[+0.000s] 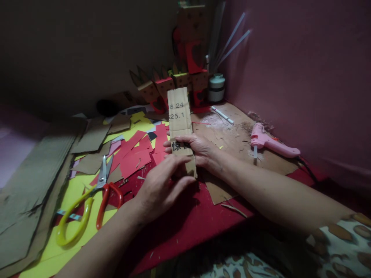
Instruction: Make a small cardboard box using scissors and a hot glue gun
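A brown cardboard strip (179, 122), printed with black digits and characters, stands out over the middle of the table, its long side pointing away from me. My right hand (198, 148) is closed round its lower half, with the thumb across the printed face and fingertips showing past the left edge. At the near end, my left hand (165, 181) has its thumb and fingers on the strip; some of its fingers are hidden underneath. Left of that hand, scissors (102, 183) with one yellow and one red handle lie partly spread on paper.
Red paper pieces (136, 158) and yellow sheets litter the left side, beside large cardboard sheets (37, 185). A pink glue gun (272, 144) rests at the right near the wall. Behind stand small cardboard figures (162, 87), a jar (216, 88) and a white marker (222, 115).
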The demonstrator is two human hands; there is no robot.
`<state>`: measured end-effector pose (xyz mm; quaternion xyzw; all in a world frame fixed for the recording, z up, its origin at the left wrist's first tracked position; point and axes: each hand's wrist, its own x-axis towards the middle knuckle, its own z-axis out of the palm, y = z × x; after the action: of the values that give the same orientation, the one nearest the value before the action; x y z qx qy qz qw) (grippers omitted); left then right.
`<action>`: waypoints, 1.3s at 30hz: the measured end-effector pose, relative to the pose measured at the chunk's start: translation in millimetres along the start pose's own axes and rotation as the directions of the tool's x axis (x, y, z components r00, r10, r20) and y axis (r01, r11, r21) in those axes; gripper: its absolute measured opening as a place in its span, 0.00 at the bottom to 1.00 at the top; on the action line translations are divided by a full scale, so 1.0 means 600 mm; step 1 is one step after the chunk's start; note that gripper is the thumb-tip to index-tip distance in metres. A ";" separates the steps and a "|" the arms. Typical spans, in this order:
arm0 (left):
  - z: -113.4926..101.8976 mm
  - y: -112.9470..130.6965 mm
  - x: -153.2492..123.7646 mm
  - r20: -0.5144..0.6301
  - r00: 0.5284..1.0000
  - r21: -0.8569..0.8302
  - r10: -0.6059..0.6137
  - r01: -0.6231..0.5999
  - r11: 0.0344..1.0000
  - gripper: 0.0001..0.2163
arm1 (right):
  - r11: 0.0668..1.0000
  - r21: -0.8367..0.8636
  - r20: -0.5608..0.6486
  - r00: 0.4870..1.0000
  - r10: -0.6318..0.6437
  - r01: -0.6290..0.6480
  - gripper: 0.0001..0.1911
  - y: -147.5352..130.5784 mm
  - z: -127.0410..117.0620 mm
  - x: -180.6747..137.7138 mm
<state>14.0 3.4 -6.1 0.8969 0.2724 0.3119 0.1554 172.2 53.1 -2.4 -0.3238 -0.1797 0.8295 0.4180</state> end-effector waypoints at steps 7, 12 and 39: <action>-0.036 -0.016 0.026 -0.174 0.729 -0.443 -0.662 0.542 0.714 0.09 | 0.998 0.015 0.056 0.996 -0.068 0.068 0.14 -0.002 -0.005 0.000; -0.039 -0.057 0.018 0.406 0.650 -0.603 -0.643 0.719 0.345 0.20 | 0.999 0.016 0.097 0.995 -0.029 0.028 0.12 -0.004 -0.011 -0.002; 0.012 -0.030 0.012 0.429 0.637 -0.690 -0.640 0.689 0.223 0.15 | 0.978 0.025 0.291 0.935 -0.205 0.206 0.20 0.018 -0.008 -0.012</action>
<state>16.2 21.0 -16.2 0.5225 0.4476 0.2780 0.6703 172.5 40.9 -9.3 -0.1786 -0.2745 0.8195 0.4703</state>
